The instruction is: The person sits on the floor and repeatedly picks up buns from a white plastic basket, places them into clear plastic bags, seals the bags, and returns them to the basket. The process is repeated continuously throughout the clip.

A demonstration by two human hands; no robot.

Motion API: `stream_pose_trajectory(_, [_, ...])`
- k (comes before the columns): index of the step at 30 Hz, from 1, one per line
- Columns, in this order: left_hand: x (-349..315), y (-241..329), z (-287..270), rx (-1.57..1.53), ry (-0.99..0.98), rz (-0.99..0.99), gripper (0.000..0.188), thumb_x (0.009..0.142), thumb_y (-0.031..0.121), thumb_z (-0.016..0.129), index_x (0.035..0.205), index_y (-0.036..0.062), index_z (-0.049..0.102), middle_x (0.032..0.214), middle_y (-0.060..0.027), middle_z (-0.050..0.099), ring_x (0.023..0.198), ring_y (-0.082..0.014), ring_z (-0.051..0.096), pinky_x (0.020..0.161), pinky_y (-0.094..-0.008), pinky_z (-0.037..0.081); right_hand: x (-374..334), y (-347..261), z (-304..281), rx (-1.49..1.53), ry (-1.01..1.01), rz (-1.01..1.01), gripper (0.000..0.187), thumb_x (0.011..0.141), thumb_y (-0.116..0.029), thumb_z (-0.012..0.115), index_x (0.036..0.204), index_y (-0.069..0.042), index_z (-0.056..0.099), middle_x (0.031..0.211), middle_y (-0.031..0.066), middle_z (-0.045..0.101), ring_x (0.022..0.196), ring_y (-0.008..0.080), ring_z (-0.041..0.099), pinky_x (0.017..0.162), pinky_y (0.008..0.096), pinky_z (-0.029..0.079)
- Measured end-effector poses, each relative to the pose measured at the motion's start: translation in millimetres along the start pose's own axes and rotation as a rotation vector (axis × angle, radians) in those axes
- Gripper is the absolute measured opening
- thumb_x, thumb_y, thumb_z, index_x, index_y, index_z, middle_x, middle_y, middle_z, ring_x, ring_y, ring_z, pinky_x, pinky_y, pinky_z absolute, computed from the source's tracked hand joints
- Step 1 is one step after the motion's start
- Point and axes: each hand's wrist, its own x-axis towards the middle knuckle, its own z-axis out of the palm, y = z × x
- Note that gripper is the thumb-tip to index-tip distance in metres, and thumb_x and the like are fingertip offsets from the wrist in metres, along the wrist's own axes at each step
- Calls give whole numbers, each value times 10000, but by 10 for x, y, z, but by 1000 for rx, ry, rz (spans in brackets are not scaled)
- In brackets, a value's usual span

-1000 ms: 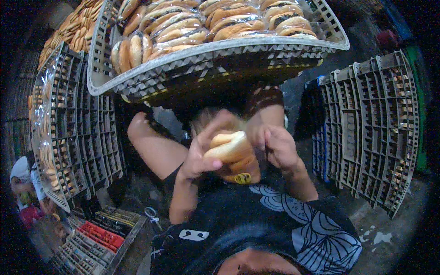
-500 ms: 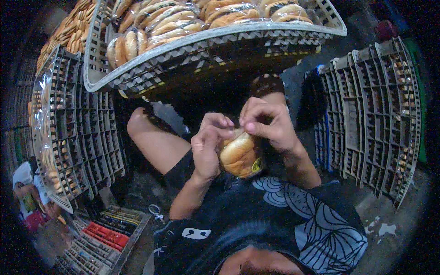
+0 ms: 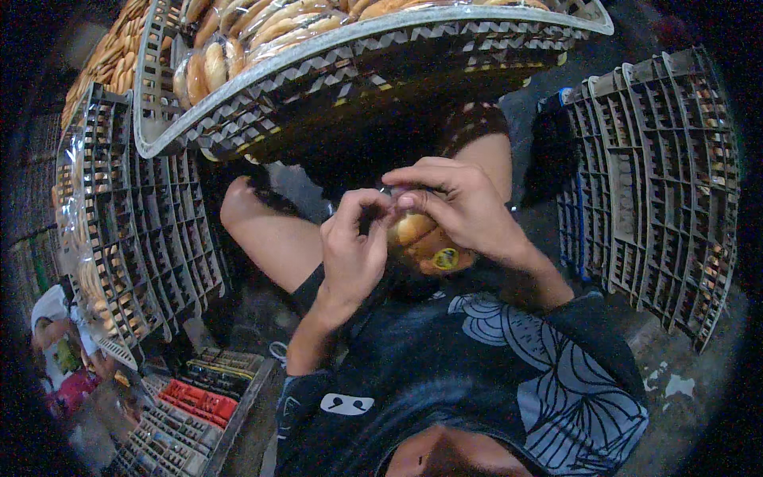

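Note:
Between my hands hangs a golden bread bun (image 3: 416, 229) in a clear plastic bag with a small yellow-green label (image 3: 446, 258). My left hand (image 3: 354, 246) is closed, thumb and fingers pinched at the gathered top of the bag. From the other side my right hand (image 3: 465, 208) also pinches the bag's neck, its thumb close to the left fingertips. The right palm and fingers cover part of the bun. Whatever lies between the fingertips at the neck is too small to make out.
A large pale crate (image 3: 262, 71) of bagged buns (image 3: 298, 28) stands in front of me. Crates are stacked at left (image 3: 151, 230) and right (image 3: 636, 191). Loose bread (image 3: 111, 52) lies at the far left. Lower left are a red crate (image 3: 199, 401) and another person (image 3: 60, 342).
Both hands have risen slightly with the bagged bun. My right hand has turned and reached leftward over the bag's neck, covering more of the bun. The whole view has shifted a little.

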Motion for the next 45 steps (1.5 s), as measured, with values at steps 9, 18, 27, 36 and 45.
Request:
stream_pose_trajectory(9, [30, -416, -50, -28, -408, -503, 150, 791, 121, 503, 796, -18, 558, 764, -121, 509, 801, -232, 504, 736, -330, 392, -257, 47, 120, -433, -83, 48, 253, 746, -119, 576, 968, 3, 553, 798, 134, 553, 796, 290, 536, 693, 361, 438])
stream_pose_trajectory(18, [163, -266, 274, 3, -422, -20, 241, 824, 202, 504, 898, -21, 554, 868, -141, 546, 835, -220, 531, 764, -306, 418, -426, 182, -197, -93, -60, 505, 540, 734, -221, 600, 1114, 73, 354, 994, 211, 480, 965, 333, 479, 782, 374, 419])
stream_pose_trajectory(27, [189, -226, 1163, -202, 183, -179, 261, 824, 215, 490, 860, -37, 548, 858, -110, 548, 803, -188, 521, 740, -281, 408, -1262, 2615, -798, -713, 503, 1063, 704, 774, -461, 533, 1252, -16, 270, 942, 203, 581, 880, 343, 562, 754, 408, 432])
stream_pose_trajectory(36, [226, -318, 950, -64, 181, -302, 202, 841, 151, 451, 883, -25, 540, 852, -88, 532, 809, -174, 509, 746, -267, 396, -2210, 3401, -824, -495, 310, 1119, 275, 746, -244, 618, 761, 30, 598, 566, 88, 577, 510, 199, 564, 528, 322, 438])
stream_pose_trajectory(45, [192, -283, 826, 111, 226, 143, 268, 815, 238, 489, 864, -19, 552, 863, -143, 541, 786, -259, 531, 716, -331, 431, -895, 1101, -1166, 252, 91, 220, 333, 841, -274, 489, 1010, 10, 532, 1099, 114, 495, 1077, 232, 418, 917, 332, 314])
